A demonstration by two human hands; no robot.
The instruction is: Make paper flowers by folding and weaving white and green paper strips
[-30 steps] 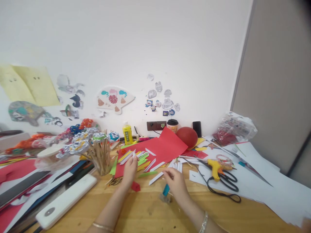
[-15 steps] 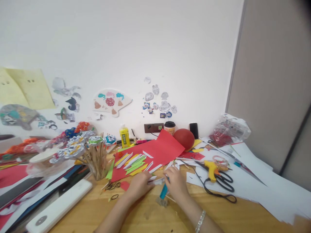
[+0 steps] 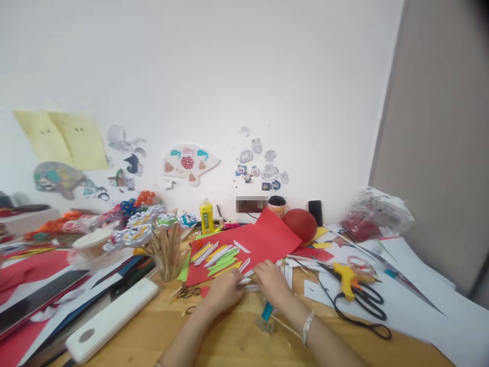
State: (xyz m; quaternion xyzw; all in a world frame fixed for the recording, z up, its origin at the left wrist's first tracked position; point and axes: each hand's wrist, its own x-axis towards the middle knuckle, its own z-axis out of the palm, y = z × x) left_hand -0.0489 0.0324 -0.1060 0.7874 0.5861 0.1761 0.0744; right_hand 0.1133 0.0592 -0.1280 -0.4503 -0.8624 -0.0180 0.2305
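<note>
My left hand [image 3: 226, 290] rests low over the table with its fingers closed on one end of a white folded paper strip [image 3: 251, 288]. Bent over the other end of that strip is my right hand [image 3: 273, 283], its fingertips pressed together and partly hidden. Under the right palm a blue piece [image 3: 267, 311] shows, with a greyish clear lump [image 3: 264, 325] and a thin stick [image 3: 284, 324] beside it. Just beyond both hands, several folded strips in green, yellow and white [image 3: 221, 258] lie on a red paper sheet [image 3: 267, 237].
At right are a yellow glue gun [image 3: 346, 281], black-handled scissors [image 3: 369, 300] and white paper sheets [image 3: 405, 306]. A jar of sticks [image 3: 166, 255] and a long white device [image 3: 114, 318] are at left. Behind stand a yellow bottle [image 3: 207, 216], a red balloon [image 3: 300, 226] and a cup [image 3: 277, 205].
The whole view has shifted, so things appear farther right. My right hand has moved slightly up and left relative to the blue piece, with its fingers over the white strip.
</note>
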